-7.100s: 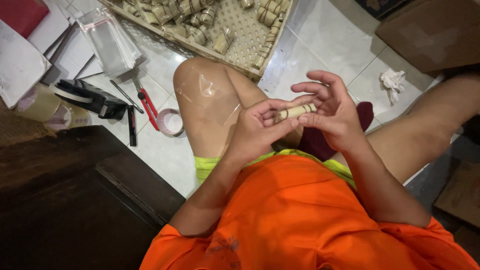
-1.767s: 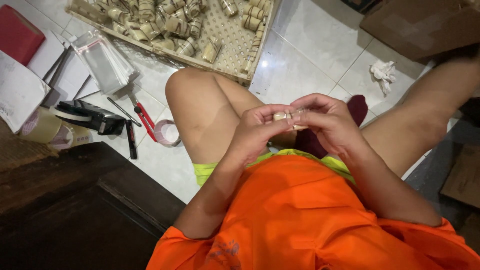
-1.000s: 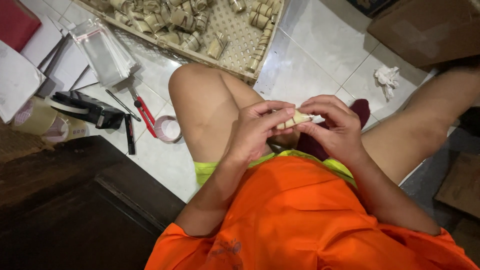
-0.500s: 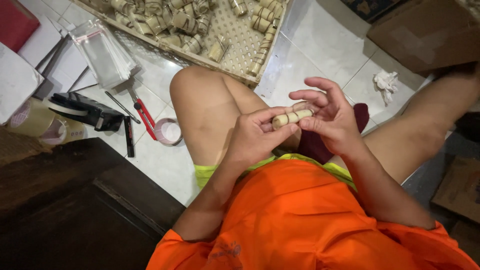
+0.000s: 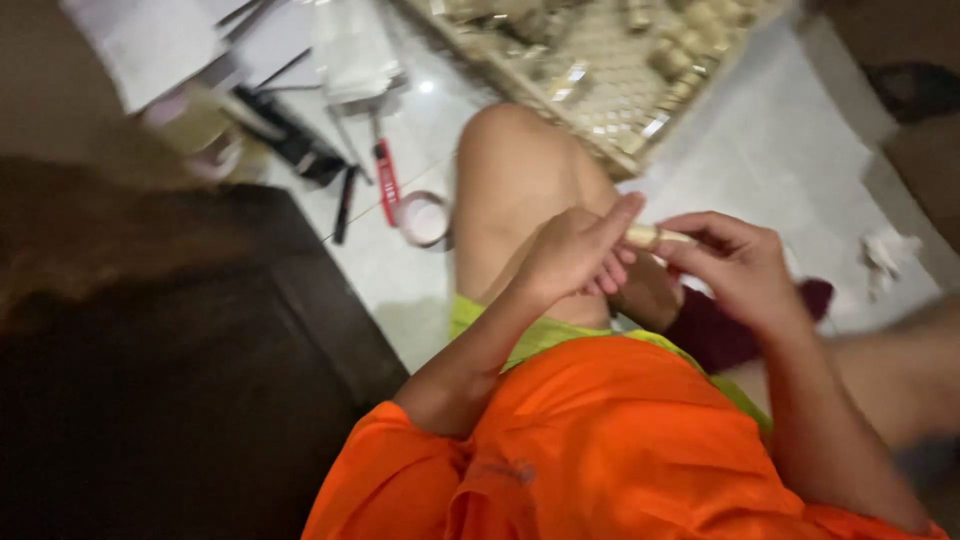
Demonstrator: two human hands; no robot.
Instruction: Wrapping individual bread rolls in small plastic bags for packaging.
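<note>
The picture is blurred by head motion. My left hand (image 5: 578, 255) and my right hand (image 5: 735, 268) meet above my bent left knee (image 5: 510, 150). Between them they pinch a small pale cylinder-shaped roll (image 5: 645, 237); the right fingers grip its far end and the left index finger lies along it. I wear an orange shirt (image 5: 600, 450) and yellow-green shorts.
A woven tray (image 5: 600, 60) with several similar pale rolls lies on the white tiled floor ahead. A red-handled cutter (image 5: 386, 180), a tape roll (image 5: 424, 220), a black tool, papers and a plastic bag lie left. A dark wooden table (image 5: 150, 380) fills the left side. Crumpled tissue (image 5: 885, 255) is right.
The view has swung to the right and down, so the floor items shifted and blurred. Both hands still hold the roll; the left index finger has stretched out along it.
</note>
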